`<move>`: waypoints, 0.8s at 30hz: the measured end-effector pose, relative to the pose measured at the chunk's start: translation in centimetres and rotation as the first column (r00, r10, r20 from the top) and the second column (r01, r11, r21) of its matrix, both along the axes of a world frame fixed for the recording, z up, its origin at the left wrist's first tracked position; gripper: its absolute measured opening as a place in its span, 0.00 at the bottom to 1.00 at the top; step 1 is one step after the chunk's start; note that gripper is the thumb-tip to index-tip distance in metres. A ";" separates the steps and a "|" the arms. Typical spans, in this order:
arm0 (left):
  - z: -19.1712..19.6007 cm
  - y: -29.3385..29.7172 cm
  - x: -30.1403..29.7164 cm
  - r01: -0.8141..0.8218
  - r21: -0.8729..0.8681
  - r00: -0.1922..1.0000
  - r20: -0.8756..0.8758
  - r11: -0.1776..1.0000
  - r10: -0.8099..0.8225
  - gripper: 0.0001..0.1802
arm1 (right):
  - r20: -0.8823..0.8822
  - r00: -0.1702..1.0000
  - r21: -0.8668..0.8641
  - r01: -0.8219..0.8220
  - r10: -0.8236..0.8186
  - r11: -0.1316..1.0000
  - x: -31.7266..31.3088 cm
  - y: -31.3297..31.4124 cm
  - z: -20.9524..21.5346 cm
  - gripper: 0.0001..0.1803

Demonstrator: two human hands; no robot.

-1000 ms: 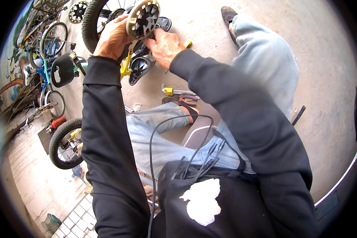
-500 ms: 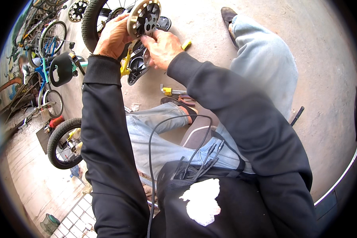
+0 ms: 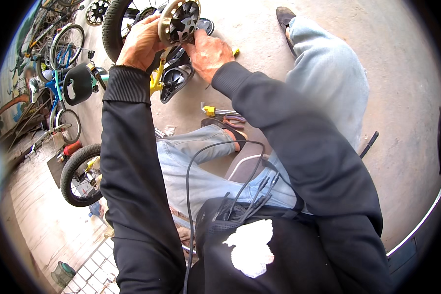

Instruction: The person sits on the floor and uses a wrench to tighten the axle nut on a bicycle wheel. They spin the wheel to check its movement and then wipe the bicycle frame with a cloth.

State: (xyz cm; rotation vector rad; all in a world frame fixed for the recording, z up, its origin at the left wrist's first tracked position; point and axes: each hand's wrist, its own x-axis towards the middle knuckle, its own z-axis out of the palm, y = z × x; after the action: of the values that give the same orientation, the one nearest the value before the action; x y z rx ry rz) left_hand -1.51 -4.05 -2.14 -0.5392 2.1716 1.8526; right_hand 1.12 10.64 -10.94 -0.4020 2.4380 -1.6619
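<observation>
Training wheel [image 3: 180, 22], small, cream-rimmed with a black spoked hub, sits at about twelve o'clock in the view, held up between both hands. Largest around it is the concrete floor [image 3: 406, 98], spreading from one to five o'clock. Next come the parked bicycles [image 3: 59, 73] at ten o'clock, leaning along the wall, and a black-tyred bicycle wheel [image 3: 79, 175] at eight o'clock. A knobby tyre [image 3: 113, 24] stands just left of the training wheel, behind the left hand. Below the hands lies a black moulded part [image 3: 174, 83] on a yellow frame [image 3: 157, 83] (its exact kind is hard to tell). Smaller still, a yellow-handled tool [image 3: 215, 111] rests on the floor near the centre.

The left hand [image 3: 141, 41] is curled round the training wheel's left rim, fingers closed on it. The right hand [image 3: 208, 51] touches the wheel's lower right edge, fingers bent onto the hub; whether it pinches anything small there cannot be told.
</observation>
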 end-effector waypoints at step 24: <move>-0.5 0.1 0.1 -0.032 -0.070 0.999 -0.009 0.997 0.032 0.11 | -0.729 0.670 0.296 0.128 0.138 0.946 -6.4 2.9 -3.1 0.11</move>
State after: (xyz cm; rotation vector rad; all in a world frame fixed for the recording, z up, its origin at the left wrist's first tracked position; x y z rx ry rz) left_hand -1.46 -4.00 -2.60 -0.5856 2.2532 1.8025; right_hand -5.29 13.55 -14.06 -1.2488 3.1879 -1.1589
